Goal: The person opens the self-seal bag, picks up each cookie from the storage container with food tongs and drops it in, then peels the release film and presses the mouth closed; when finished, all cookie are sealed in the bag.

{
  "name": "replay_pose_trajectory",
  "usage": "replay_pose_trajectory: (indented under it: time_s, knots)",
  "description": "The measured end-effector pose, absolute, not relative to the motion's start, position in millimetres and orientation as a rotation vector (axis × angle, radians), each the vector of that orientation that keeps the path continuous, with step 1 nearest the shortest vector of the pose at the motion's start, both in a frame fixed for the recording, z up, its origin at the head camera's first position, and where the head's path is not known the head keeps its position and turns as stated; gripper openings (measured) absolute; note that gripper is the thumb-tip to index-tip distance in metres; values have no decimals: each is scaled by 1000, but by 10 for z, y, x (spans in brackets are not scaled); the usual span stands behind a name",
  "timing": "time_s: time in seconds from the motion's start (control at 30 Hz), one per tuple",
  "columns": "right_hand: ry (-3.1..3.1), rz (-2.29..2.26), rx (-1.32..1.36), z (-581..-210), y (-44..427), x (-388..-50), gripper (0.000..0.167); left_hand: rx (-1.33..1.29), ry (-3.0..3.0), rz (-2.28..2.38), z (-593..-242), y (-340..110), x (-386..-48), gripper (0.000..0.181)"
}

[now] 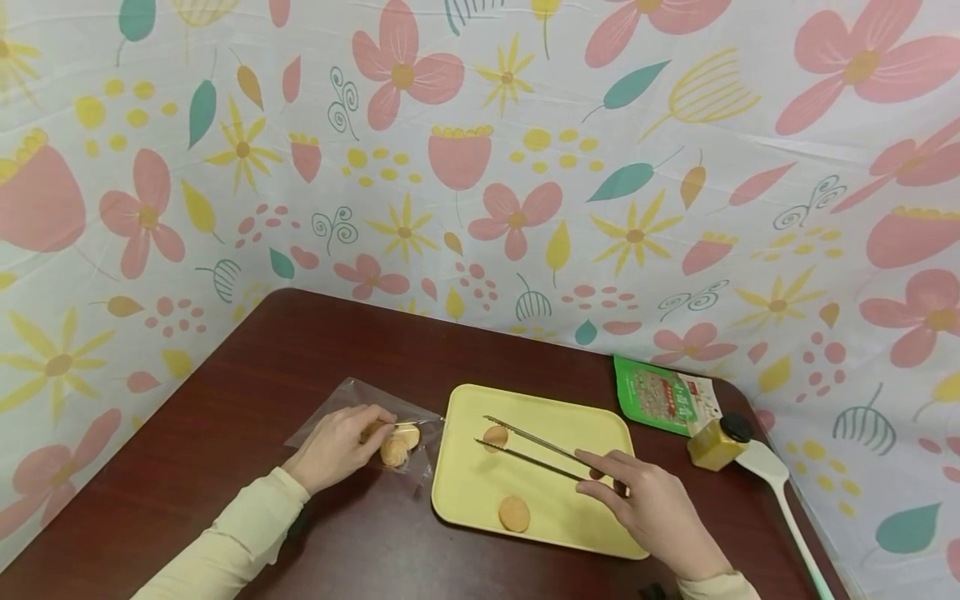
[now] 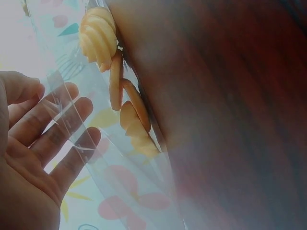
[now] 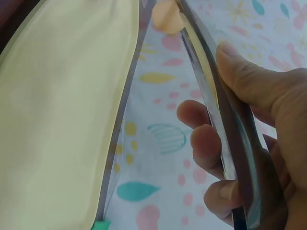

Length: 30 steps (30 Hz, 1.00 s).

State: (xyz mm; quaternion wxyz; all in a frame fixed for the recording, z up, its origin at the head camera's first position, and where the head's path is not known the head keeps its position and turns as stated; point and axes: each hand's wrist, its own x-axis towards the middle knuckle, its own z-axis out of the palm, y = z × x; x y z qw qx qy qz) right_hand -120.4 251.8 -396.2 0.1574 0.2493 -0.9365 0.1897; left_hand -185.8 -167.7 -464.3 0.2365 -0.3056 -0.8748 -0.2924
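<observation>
Across the brown counter in the head view, your left hand pinches the edge of a clear plastic bag, with cookies inside just past your fingertips. Your right hand grips metal tongs above the yellow tray. The tongs' arms stand apart with a round cookie between them near the tips; you cannot tell here whether they clasp it. A second round cookie lies flat near the tray's front edge. To the right sit a green pouch, a black-lidded jar and a white utensil.

In the left wrist view, your fingers spread behind the clear film, thumb near the index finger, and swirled and flat cookies lie along the bag's far side.

In the right wrist view, your thumb and curled fingers clamp the tongs from opposite sides, and a cookie shows at their far end.
</observation>
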Motion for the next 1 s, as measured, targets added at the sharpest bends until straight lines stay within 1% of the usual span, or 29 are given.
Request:
replay_pose_trajectory:
  time_s: [0.43,0.73,1.0]
  knots:
    - [-2646,503,864,-4016,2147,-1456,35,-832,-2416,-796,-4632,-1655,-1862,10]
    - [-2599,461,958,-4022,1997,-1532,34,-825,-2408,-783,-4634,-1659,-1869,11]
    - [-2622,442,979,-4057,1884,-1583,34,-821,-2429,-794,-4634,-1669,-1857,10]
